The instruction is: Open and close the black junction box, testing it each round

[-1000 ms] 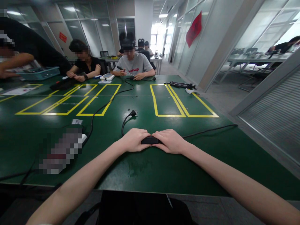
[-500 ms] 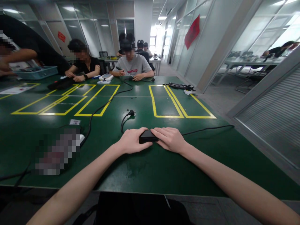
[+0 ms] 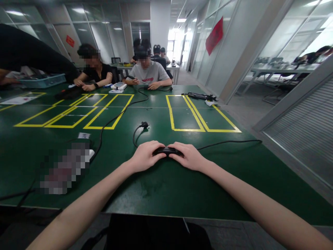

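A black power adapter (image 3: 167, 150) lies low over the green table, gripped at both ends. My left hand (image 3: 144, 157) has its thumb and fingers closed around the left end. Around the right end, my right hand (image 3: 189, 157) is closed in the same way. Both hands partly cover the adapter, so only its middle shows. Beyond my left hand, a short black cord curves up to a mains plug (image 3: 144, 125) on the tabletop. Another thin black cable (image 3: 229, 141) runs from behind my right hand toward the right.
Yellow tape rectangles (image 3: 186, 130) mark the green table (image 3: 161, 194). To the left lies a pixelated object (image 3: 66, 170) beside a long black cord (image 3: 101, 135). A folded black tripod-like item (image 3: 199, 96) rests at the far right. Several people sit or lean across the table, near a blue basket (image 3: 43, 81).
The adapter has turned in my hands, showing a narrower face than before. My right hand has shifted from over its top to its right end.
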Demonstrator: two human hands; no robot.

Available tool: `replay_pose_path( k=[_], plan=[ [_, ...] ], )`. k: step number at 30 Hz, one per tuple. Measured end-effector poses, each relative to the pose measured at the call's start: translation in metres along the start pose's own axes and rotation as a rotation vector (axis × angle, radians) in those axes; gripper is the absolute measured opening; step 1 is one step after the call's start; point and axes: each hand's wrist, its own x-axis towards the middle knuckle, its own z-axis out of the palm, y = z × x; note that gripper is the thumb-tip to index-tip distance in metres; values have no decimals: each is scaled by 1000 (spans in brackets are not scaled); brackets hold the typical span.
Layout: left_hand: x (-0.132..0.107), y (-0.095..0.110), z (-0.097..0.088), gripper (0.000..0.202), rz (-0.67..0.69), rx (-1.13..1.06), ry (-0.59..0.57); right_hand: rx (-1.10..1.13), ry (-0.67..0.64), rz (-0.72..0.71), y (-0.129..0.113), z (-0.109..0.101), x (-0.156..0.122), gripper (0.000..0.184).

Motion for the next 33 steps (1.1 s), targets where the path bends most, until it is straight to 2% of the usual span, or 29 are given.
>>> replay_pose_path(
  k=[2,5,11,18,21,25,28,33],
  plan=[
    [0,-1,1,30,53,148,4,26,15,45,0,2,0,25],
    [2,-2,2,35,63,229,-12,-15,54,18,0,1,-2,26],
    [1,-2,2,24,70,234,6,-55,84,-62,0,-3,-2,31],
    [1,-5,1,28,105,218,36,-82,70,-69,-1,-2,-3,27],
    [1,-4,0,29,88,213,43,-62,68,-42,0,-2,-3,26],
    [1,0,0,30,70,256,17,-15,35,-86,2,-1,-2,36],
    [1,3,-1,32,32,265,-5,20,39,-97,3,0,-3,36],
    [1,8,0,29,-32,196,-5,-8,-4,-108,1,-3,-3,46]
  ],
)
